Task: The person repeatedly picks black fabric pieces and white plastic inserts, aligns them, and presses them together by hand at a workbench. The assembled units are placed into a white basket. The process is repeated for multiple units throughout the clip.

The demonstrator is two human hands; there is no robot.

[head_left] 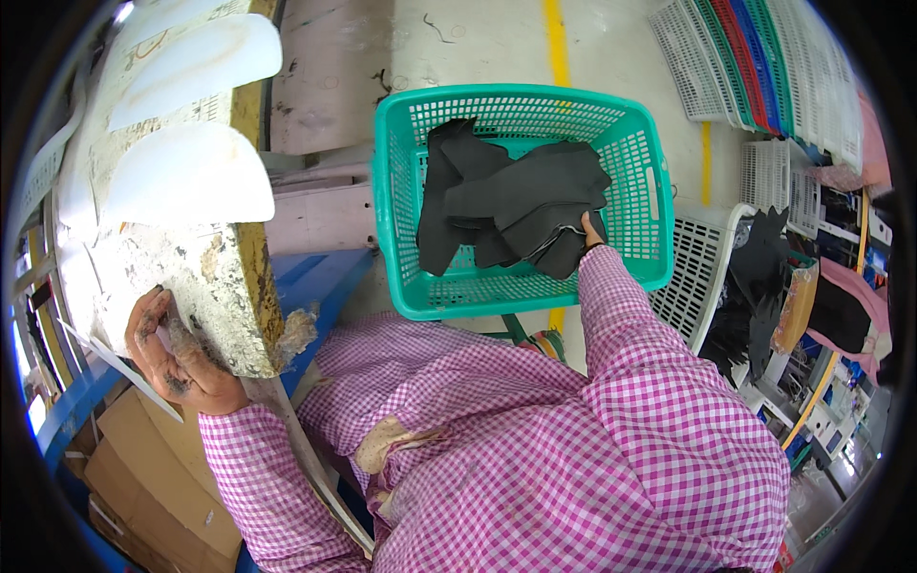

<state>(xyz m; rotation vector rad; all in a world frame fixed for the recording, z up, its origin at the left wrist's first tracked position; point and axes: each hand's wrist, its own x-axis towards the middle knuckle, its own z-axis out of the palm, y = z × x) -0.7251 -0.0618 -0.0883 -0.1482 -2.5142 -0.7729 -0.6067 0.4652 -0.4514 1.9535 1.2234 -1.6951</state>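
A green plastic basket (384, 205) in front of me holds several flat, dark cut pieces (525, 186), sheet-like and loosely overlapped. My right hand (593, 233) reaches over its near right side. The fingers are partly hidden, but the hand looks closed on the edge of a small stack of those pieces. To the left, my left hand (181, 358) rests at the near end of a worn white bench (215, 286). Its fingers are stained and loosely curled, apart from the thumb, with nothing seen in them. Beyond it lies a white rounded plate (191, 177).
A second white plate (205, 72) lies farther along the bench. Right of the basket stands a white crate (695, 277) beside dark pieces (759, 277). Stacked coloured baskets (745, 62) are at the far right. Cardboard (158, 458) sits below the bench, near a blue frame (325, 286).
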